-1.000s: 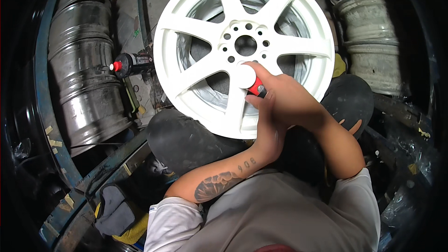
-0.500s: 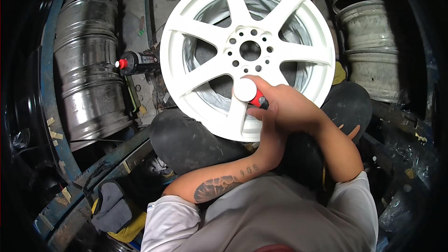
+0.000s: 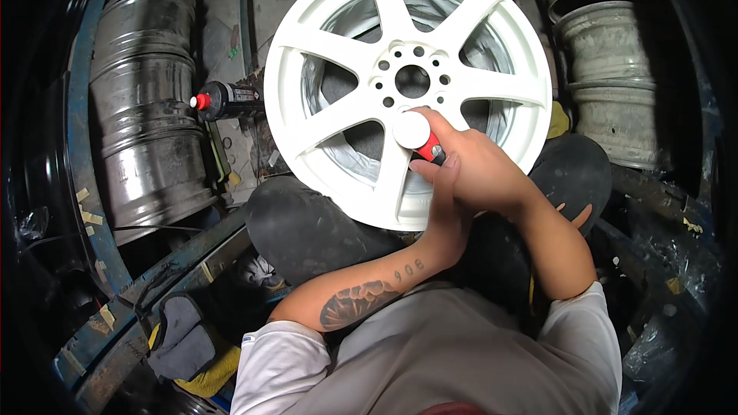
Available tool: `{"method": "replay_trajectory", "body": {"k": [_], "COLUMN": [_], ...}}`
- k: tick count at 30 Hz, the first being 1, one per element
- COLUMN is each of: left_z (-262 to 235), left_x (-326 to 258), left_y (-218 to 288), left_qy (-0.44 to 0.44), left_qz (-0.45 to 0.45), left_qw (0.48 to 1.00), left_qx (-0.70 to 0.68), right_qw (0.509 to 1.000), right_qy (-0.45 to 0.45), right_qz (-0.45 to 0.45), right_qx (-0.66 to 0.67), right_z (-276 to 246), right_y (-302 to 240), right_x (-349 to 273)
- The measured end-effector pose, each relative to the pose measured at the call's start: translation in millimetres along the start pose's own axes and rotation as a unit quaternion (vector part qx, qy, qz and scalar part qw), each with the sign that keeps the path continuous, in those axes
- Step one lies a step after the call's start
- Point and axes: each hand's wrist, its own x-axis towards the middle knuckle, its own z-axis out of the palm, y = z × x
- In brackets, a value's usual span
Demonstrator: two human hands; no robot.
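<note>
A white multi-spoke wheel rim (image 3: 323, 134) lies face up in front of me, with silvery sheeting behind its spokes. Over the spoke just below its hub is a small red and black polisher (image 3: 435, 148) with a round white pad at the head. My right hand (image 3: 490, 171) is wrapped over the polisher's body from the right. Closed beneath it, my left hand (image 3: 446, 211) grips the same tool, thumb pointing up along it. Much of the tool's body is hidden under the hands. Whether the pad touches the spoke I cannot tell.
Bare metal rims stand stacked at the left (image 3: 146, 100) and right (image 3: 615, 123). A black bottle (image 3: 231, 100) with a red and white cap lies left of the white rim. A grey and yellow cloth (image 3: 184, 342) hangs at lower left. My knees flank the rim's near edge.
The polisher's pad has shifted slightly right and up, closer to the hub, and both hands have moved with it. The wheel rim stays in place.
</note>
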Motion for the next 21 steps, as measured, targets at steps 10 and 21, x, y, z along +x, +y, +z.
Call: {"method": "replay_trajectory", "body": {"k": [10, 21], "left_z": [-0.7, -4.1], "left_x": [-2.1, 2.7], "left_y": [-4.1, -2.7], "left_qy": [0.003, 0.000], "left_qz": [0.020, 0.003], "left_qw": [1.000, 1.000], "left_qx": [-0.009, -0.012], "right_qw": [1.000, 1.000], "right_qy": [0.011, 0.019], "right_qz": [0.018, 0.008], "right_qx": [0.005, 0.012], "right_z": [1.0, 0.4], "right_y": [-0.9, -2.3], "right_x": [1.3, 1.1]}}
